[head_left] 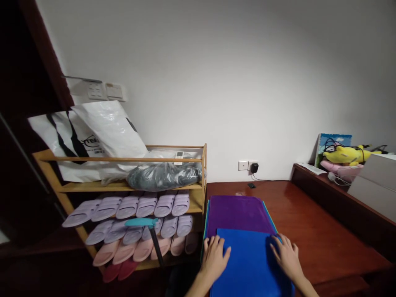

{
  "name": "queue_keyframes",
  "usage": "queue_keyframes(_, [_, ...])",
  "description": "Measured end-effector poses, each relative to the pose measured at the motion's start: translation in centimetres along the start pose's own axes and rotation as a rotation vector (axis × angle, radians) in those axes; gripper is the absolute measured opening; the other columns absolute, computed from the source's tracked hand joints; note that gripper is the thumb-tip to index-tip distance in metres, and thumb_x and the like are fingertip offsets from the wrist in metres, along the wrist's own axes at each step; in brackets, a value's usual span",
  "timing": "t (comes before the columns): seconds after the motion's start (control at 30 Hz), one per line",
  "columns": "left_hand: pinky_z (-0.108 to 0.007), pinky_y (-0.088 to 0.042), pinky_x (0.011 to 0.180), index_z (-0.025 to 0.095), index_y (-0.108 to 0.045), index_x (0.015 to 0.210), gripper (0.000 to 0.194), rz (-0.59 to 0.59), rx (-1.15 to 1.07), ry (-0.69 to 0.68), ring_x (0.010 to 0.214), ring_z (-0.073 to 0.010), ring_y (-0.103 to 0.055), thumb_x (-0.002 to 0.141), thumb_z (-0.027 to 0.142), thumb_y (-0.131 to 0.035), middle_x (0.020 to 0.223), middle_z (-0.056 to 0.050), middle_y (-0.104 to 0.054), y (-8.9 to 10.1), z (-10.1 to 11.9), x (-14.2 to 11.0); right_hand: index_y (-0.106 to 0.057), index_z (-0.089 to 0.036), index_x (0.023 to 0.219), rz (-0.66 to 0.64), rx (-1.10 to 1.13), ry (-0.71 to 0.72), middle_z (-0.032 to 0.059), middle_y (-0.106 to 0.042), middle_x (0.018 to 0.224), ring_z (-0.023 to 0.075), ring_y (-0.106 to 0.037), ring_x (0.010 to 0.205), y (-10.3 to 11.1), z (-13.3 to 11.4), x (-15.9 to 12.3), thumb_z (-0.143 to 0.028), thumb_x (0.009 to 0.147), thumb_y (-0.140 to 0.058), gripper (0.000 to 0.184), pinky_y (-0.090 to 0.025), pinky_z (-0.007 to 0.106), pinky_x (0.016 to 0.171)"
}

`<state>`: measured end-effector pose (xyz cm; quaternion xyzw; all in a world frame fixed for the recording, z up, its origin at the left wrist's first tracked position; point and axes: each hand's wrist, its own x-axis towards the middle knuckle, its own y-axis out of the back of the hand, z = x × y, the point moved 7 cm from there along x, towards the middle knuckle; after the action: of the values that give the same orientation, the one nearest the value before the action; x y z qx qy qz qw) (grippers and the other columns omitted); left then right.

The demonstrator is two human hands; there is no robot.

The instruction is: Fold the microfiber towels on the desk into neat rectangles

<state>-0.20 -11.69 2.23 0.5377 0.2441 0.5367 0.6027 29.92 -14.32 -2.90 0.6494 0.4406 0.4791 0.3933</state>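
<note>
We find legible print on one item only: the white bag [66, 132] on the top shelf of the wooden rack [173, 159]. Its black lettering [89, 142] we read as capitals "YTE", with a further character cut off by a fold. An outlined emblem surrounds part of the word. Beneath runs a line of small capitals, too blurred for us to transcribe; under that, we read "SINCE", probably, its ending lost. On the small white device [178, 157] we note a grey display, figures unresolved. Marks on the white paper [311, 168]: too small.
</note>
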Motion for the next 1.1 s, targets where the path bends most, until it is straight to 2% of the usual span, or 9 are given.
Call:
queue_keyframes(0.07, [-0.046, -0.029, 0.103, 0.02, -0.057, 0.118, 0.035, 0.022, 0.01, -0.009, 0.113, -0.0243, -0.049, 0.089, 0.027, -0.038, 0.118, -0.009, -0.059, 0.2, -0.2, 2.4, -0.049, -0.031, 0.126, -0.011, 0.051, 0.013, 0.0059, -0.048, 0.137, 0.0248, -0.04, 0.127, -0.5, -0.1, 1.8, -0.045, 0.089, -0.023, 0.047, -0.03, 0.054, 0.099])
queue_keyframes(0.17, [-0.046, -0.03, 0.101, 0.017, -0.052, 0.123, 0.039, -0.001, 0.007, 0.001, 0.115, -0.0262, -0.047, 0.086, 0.02, -0.041, 0.122, -0.012, -0.057, -1.1, -1.4, 4.7, -0.043, -0.031, 0.13, -0.067, 0.107, -0.018, 0.005, -0.048, 0.136, 0.0227, -0.039, 0.126, -2.3, 0.0, 3.2, -0.034, 0.09, -0.018, 0.048, -0.029, 0.053, 0.1])
queue_keyframes(0.3, [-0.046, -0.03, 0.1, 0.016, -0.058, 0.115, 0.033, -0.037, -0.021, 0.01, 0.113, -0.0269, -0.048, 0.086, 0.021, -0.042, 0.114, -0.012, -0.059, -2.6, -2.9, 5.4, -0.051, -0.026, 0.122, -0.058, 0.111, -0.073, 0.011, -0.056, 0.12, 0.0263, -0.048, 0.113, -3.4, 1.0, 3.8, -0.035, 0.087, -0.025, 0.044, -0.031, 0.053, 0.095])
queue_keyframes(0.47, [-0.041, -0.035, 0.093, 0.02, -0.061, 0.096, 0.021, -0.074, -0.141, 0.068, 0.105, -0.025, -0.051, 0.077, 0.021, -0.053, 0.101, -0.007, -0.059, -3.0, -4.3, 6.0, -0.059, -0.023, 0.096, -0.028, 0.134, -0.111, 0.011, -0.059, 0.099, 0.0294, -0.051, 0.098, -2.7, 2.4, 4.4, -0.038, 0.078, -0.041, 0.03, -0.037, 0.051, 0.085])
queue_keyframes(0.67, [-0.029, -0.041, 0.078, 0.021, -0.059, 0.078, 0.009, -0.044, -0.401, 0.061, 0.086, -0.018, -0.056, 0.071, 0.027, -0.061, 0.083, 0.001, -0.058, -1.0, -5.5, 7.3, -0.051, -0.023, 0.091, 0.04, 0.283, -0.1, 0.0086, -0.062, 0.093, 0.0246, -0.058, 0.089, -1.0, 2.8, 3.8, -0.042, 0.081, -0.036, 0.027, -0.042, 0.043, 0.08])
queue_keyframes(0.77, [-0.024, -0.042, 0.063, 0.02, -0.056, 0.076, 0.021, 0.006, -0.548, 0.047, 0.067, -0.014, -0.055, 0.078, 0.041, -0.055, 0.068, 0.004, -0.055, 0.7, -5.1, 6.8, -0.044, -0.023, 0.095, 0.078, 0.383, -0.111, 0.006, -0.063, 0.084, 0.0194, -0.062, 0.076, 0.5, 2.2, 2.9, -0.048, 0.087, -0.025, 0.033, -0.047, 0.032, 0.072])
queue_keyframes(0.87, [-0.024, -0.042, 0.059, 0.02, -0.055, 0.083, 0.033, 0.131, -0.631, 0.097, 0.063, -0.0139, -0.054, 0.086, 0.05, -0.04, 0.065, 0.004, -0.054, 2.3, -3.8, 5.0, -0.041, -0.023, 0.098, 0.222, 0.487, -0.252, 0.0066, -0.064, 0.087, 0.0196, -0.064, 0.074, 3.1, 1.5, 1.3, -0.054, 0.087, -0.023, 0.038, -0.048, 0.03, 0.067])
queue_keyframes(1.0, [-0.027, -0.048, 0.067, 0.019, -0.055, 0.096, 0.032, 0.552, -0.688, 0.188, 0.075, -0.0172, -0.062, 0.09, 0.045, -0.036, 0.081, -0.004, -0.063, 5.8, -2.0, 1.1, -0.045, -0.023, 0.102, 0.449, 0.538, -0.389, 0.0078, -0.066, 0.084, 0.0237, -0.065, 0.07, 7.0, -0.2, -1.6, -0.062, 0.082, -0.028, 0.047, -0.049, 0.032, 0.061])
queue_keyframes(1.1, [-0.027, -0.052, 0.069, 0.019, -0.058, 0.095, 0.025, 0.795, -0.618, 0.096, 0.077, -0.0178, -0.065, 0.09, 0.038, -0.043, 0.082, -0.005, -0.067, 9.0, -0.7, -1.7, -0.048, -0.022, 0.102, 0.518, 0.483, -0.418, 0.0076, -0.065, 0.078, 0.0253, -0.064, 0.065, 9.5, -0.9, -3.6, -0.067, 0.078, -0.031, 0.054, -0.048, 0.035, 0.06])
